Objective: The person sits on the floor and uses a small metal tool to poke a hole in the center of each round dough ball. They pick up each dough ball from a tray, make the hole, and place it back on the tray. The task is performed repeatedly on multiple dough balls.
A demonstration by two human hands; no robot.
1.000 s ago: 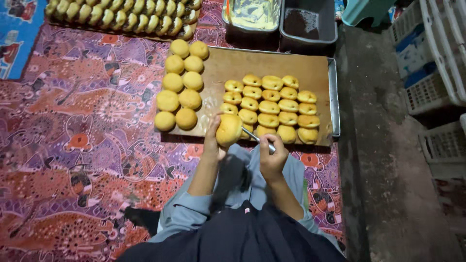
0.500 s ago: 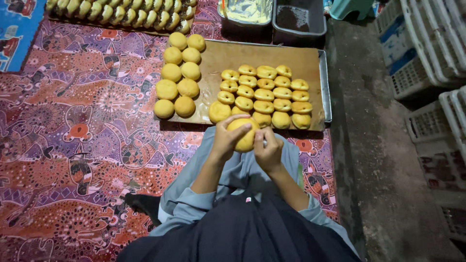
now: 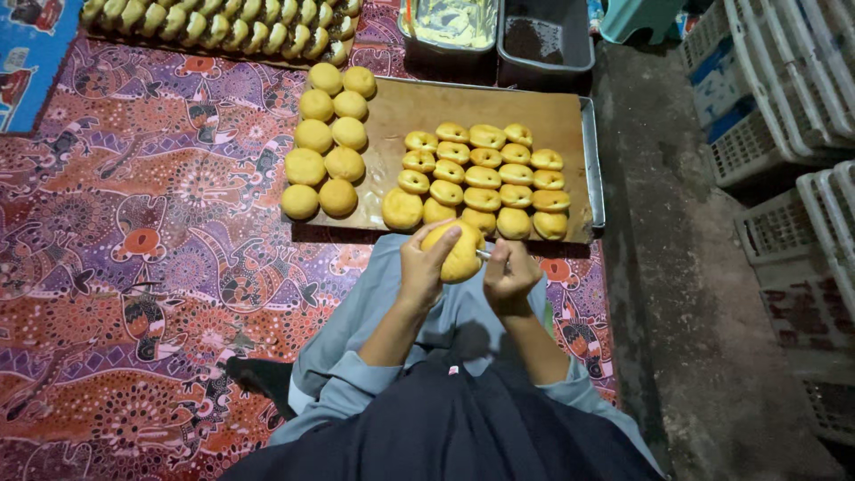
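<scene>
bun [image 3: 456,254] sits in our left hand [image 3: 426,264], round and golden, held up just near of the tray's near edge; the fingers curl over its top and left side, so the grip is closed around it. our right hand [image 3: 509,276] is just right of the bun, its grip narrow, pinched on a thin pale tool [image 3: 484,255] whose tip touches the bun's right side. what kind of tool it is we cannot tell. on the wooden tray [image 3: 570,111] beyond our hands, rows of opened buns [image 3: 485,169] lie to the right and plain round buns [image 3: 325,151] to the left. farther off stand two dark tubs [image 3: 545,40], one with a pale filling, one with something dark. a patterned mat [image 3: 142,232] spreads to the left, and white crates [image 3: 775,98] are stacked at far right.
</scene>
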